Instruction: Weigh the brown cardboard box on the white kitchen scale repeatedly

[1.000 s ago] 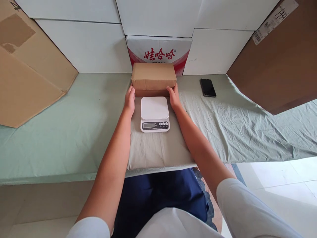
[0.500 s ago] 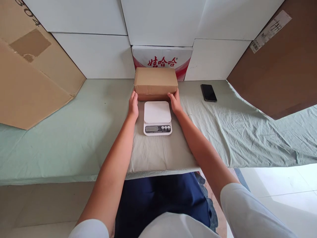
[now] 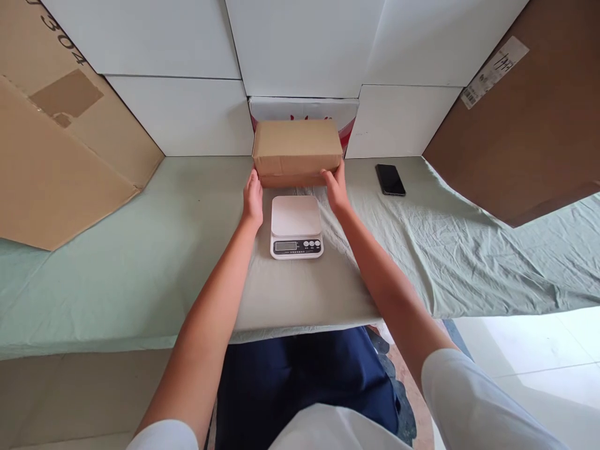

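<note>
A brown cardboard box (image 3: 297,147) is gripped at its two ends, just behind the kitchen scale, and looks raised off the cloth. My left hand (image 3: 254,198) presses on its left end, with the fingers partly hidden. At the right end is my right hand (image 3: 337,189), its thumb on the front face and its other fingers mostly out of sight. The white digital kitchen scale (image 3: 295,217) lies between my forearms; its platform is bare and its display and buttons face me.
A black phone (image 3: 390,179) lies on the green cloth (image 3: 197,250) to the right. White panels (image 3: 300,47) and a printed carton (image 3: 302,109) stand behind. Large cardboard boxes flank the table on the left (image 3: 60,169) and right (image 3: 525,131).
The cardboard box has risen a little between both hands and now covers more of the printed carton's lettering. The view has shifted slightly; the scale and phone stay in place.
</note>
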Motion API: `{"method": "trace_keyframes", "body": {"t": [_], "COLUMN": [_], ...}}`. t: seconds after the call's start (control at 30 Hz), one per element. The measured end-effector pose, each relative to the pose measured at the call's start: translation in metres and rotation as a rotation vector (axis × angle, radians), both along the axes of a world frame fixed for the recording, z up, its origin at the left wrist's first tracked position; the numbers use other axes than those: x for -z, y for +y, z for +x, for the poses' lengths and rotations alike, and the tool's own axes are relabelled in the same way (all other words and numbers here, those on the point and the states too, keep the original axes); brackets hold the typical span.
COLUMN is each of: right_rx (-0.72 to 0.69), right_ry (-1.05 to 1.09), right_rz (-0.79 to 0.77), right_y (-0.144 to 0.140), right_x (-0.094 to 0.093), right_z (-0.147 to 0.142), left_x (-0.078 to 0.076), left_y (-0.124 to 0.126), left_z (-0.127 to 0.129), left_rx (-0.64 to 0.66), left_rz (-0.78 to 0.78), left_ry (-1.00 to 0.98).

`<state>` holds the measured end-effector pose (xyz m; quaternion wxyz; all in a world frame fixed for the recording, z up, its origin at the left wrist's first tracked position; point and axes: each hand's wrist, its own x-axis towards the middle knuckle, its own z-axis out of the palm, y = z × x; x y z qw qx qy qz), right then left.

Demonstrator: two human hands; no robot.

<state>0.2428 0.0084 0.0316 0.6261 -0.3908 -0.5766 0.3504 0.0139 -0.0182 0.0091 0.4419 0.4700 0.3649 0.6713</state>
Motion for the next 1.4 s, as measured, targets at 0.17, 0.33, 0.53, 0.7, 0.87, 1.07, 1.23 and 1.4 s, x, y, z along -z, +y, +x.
{"method": "trace_keyframes", "body": {"t": [0.17, 0.33, 0.53, 0.7, 0.87, 1.07, 1.23, 1.4], "right_rx": [-0.021, -0.206, -0.204, -0.163, -0.140, -0.129, -0.120, -0.116], "right_ry": [-0.036, -0.074, -0.072, -0.079, -0.021, -0.030, -0.083, -0.085], "right_rz": [0.103, -0.002, -0.044, -0.011, -0.023, -0.027, 0.001, 0.018], "right_y": [-0.033, -0.096, -0.130, -0.131, -0.132, -0.137, -0.136, -0.134], "right_x": [-0.029, -0.001, 0.020, 0.019, 0.025, 0.025, 0.024, 0.027], "right_z": [0.015, 0.020, 0.022, 0.026, 0.025, 0.022, 0.020, 0.021], "left_x": [-0.031, -0.024, -0.007, 0.009, 0.021, 0.023, 0.019, 0.017], "left_y": [-0.038, -0.104, -0.148, -0.154, -0.151, -0.151, -0.155, -0.155], "left_z": [-0.008, -0.030, -0.033, -0.032, -0.039, -0.040, -0.039, -0.039], "left_rx": [0.082, 0.131, 0.185, 0.201, 0.208, 0.175, 0.202, 0.198], "left_rz": [0.140, 0.124, 0.130, 0.079, 0.097, 0.095, 0.099, 0.088], "left_ry": [0.133, 0.177, 0.235, 0.253, 0.264, 0.284, 0.295, 0.316]}}
